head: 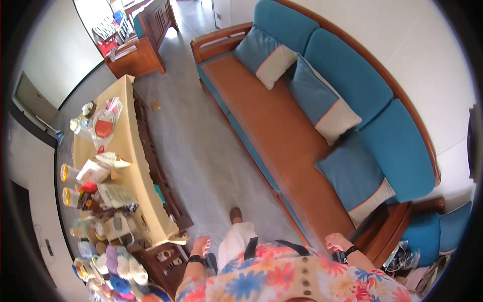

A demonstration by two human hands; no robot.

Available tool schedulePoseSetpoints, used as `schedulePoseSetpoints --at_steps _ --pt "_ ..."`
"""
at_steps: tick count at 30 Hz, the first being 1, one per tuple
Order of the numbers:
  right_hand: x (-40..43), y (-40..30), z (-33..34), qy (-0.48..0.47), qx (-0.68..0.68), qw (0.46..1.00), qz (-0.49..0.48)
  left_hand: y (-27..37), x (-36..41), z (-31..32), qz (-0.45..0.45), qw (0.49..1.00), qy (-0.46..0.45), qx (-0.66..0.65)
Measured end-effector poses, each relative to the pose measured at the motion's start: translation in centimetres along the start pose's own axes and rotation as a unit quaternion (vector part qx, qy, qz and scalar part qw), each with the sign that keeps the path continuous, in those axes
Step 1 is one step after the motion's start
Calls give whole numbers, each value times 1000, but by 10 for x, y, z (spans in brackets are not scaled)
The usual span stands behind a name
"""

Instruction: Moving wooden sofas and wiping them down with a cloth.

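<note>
My left hand [202,245] hangs at my side with its fingers curled and nothing seen in it. Nearest to it is the front end of a long table under a beige tablecloth [141,177]. On my other side, my right hand [337,241] is curled into a loose fist, also without any visible object. It hovers by the near end of a wooden sofa's brown seat mat [264,132]. Each wrist wears a dark band. One brown shoe [236,215] shows ahead of me on the grey floor [188,151].
Jars with yellow lids [68,196], packets and a red-patterned round item [104,124] crowd the table. Yarn balls [120,283] are heaped at its near end. Blue-and-white cushions [320,98] lie on the sofa. Another wooden seat [139,56] stands beyond the table.
</note>
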State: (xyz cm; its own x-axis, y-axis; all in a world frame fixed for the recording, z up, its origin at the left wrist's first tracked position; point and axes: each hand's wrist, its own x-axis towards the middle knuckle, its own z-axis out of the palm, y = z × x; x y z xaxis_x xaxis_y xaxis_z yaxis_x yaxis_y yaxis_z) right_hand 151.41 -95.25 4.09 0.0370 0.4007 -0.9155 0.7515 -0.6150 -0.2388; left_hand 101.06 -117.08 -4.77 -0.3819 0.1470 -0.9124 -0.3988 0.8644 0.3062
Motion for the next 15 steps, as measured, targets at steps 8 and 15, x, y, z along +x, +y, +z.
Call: schedulePoseSetpoints --at_steps 8,15 --pt "21 -185 35 -14 5 1000 -21 186 81 -86 99 994 -42 15" --pt "78 -309 15 -77 -52 995 -34 304 122 -79 143 989 -19 -15"
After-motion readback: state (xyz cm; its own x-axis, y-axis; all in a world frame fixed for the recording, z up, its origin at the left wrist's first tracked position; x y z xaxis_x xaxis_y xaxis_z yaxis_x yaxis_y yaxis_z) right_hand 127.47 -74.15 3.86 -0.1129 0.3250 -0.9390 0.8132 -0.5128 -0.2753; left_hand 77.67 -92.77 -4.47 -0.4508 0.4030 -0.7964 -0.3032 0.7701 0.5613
